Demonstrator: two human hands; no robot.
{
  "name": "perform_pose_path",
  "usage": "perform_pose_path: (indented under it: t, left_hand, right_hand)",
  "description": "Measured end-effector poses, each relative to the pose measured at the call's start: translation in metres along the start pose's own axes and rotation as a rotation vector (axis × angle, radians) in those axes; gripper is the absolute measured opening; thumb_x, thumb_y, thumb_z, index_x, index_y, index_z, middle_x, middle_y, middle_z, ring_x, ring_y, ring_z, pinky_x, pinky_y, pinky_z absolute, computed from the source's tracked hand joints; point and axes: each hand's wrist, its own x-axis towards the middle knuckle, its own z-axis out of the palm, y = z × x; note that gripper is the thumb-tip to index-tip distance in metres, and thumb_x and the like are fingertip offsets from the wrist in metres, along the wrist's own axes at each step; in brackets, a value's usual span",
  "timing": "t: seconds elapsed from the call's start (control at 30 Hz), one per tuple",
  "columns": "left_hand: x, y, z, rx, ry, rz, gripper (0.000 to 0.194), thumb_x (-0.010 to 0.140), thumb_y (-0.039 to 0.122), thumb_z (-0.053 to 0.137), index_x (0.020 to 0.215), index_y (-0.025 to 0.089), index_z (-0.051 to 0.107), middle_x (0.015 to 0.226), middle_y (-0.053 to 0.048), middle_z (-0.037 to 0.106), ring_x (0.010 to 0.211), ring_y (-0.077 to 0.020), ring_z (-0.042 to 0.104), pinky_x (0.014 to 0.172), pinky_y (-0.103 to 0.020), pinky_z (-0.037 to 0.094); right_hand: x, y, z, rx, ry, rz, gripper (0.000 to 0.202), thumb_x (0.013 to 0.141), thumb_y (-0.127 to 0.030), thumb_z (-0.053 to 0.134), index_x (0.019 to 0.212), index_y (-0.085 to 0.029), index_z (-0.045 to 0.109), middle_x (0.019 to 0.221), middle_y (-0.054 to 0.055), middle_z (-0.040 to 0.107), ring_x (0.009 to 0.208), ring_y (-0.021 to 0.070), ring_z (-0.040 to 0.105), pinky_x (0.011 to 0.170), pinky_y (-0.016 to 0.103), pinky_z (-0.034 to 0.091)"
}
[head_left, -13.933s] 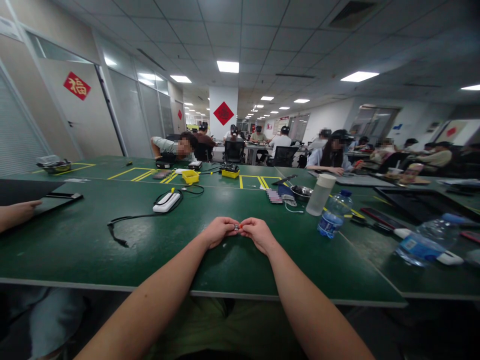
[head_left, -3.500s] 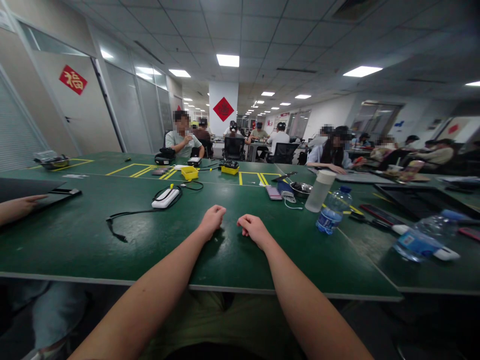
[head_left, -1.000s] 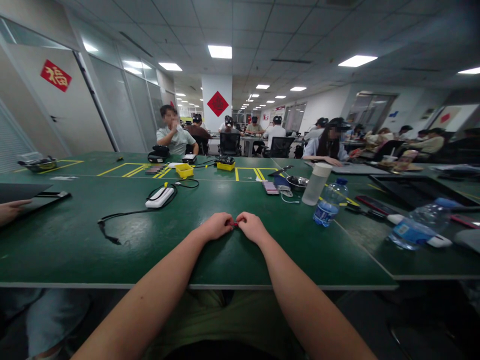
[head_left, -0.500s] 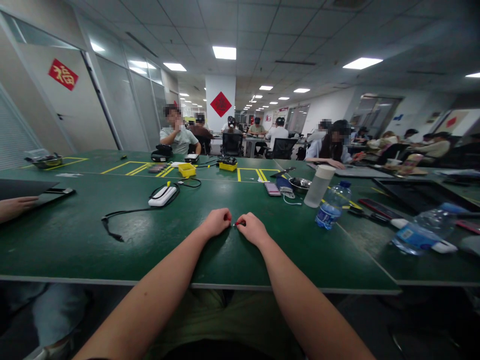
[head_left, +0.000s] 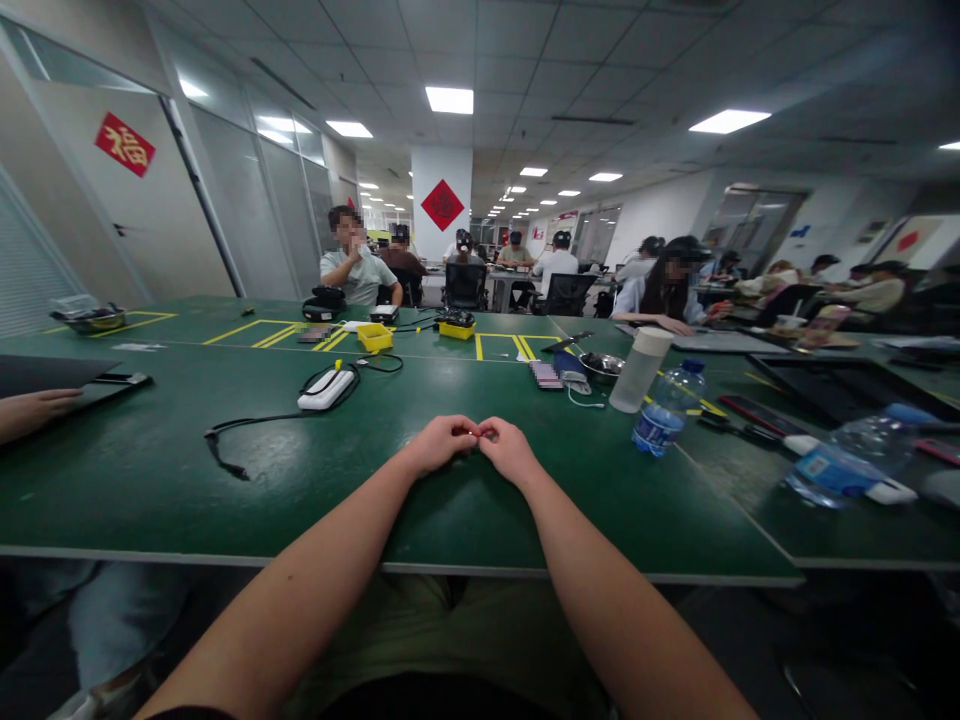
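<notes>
your left hand and right hand now closer together, each grip pinched closed on a tiny piece, its long axis and pointing direction too hidden to tell

a panelled ceiling is spanning the room, and rectangular light panels are glowing white across it. at the left, a pale door is bearing a red diamond poster with a gold character; glazed partitions are running beyond it. a white pillar is carrying a red diamond hanging. black office chairs are standing farther back. at the right, a white wall is receding. a green table is filling the foreground, yellow tape marking its surface.
</notes>
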Motion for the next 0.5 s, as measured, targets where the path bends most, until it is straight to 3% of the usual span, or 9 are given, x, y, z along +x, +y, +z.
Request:
perform_pose_path:
  t: [0.2,0.37,0.5]
  left_hand:
    - [0.005,-0.011,0.004,-0.352,0.032,-0.097,0.024,0.069,0.027,0.070,0.086,0.010,0.065,0.075,-0.005,0.066,0.066,-0.0103,0.060,0.069,-0.024,0.048]
    - [0.006,-0.012,0.003,-0.343,0.065,-0.116,0.026,0.068,0.033,0.071,0.080,0.010,0.066,0.065,-0.002,0.062,0.054,-0.0070,0.053,0.055,-0.019,0.043]
    - [0.005,-0.009,0.003,-0.324,0.053,-0.128,0.026,0.069,0.035,0.071,0.075,0.010,0.067,0.060,-0.001,0.060,0.051,-0.0065,0.051,0.051,-0.018,0.042]
  right_hand:
    - [-0.002,-0.001,-0.001,0.017,0.036,-0.052,0.026,0.072,-0.023,0.057,0.097,-0.020,0.059,0.070,-0.003,0.060,0.055,0.0110,0.049,0.060,0.024,0.039]
    - [-0.005,-0.007,-0.003,0.035,-0.010,-0.143,0.022,0.073,-0.026,0.060,0.094,-0.021,0.063,0.071,-0.003,0.057,0.056,0.0105,0.047,0.058,0.023,0.037]
    - [-0.005,-0.007,-0.003,0.076,-0.029,-0.115,0.016,0.075,-0.029,0.059,0.088,-0.020,0.063,0.069,-0.002,0.057,0.058,0.0107,0.049,0.058,0.022,0.037]
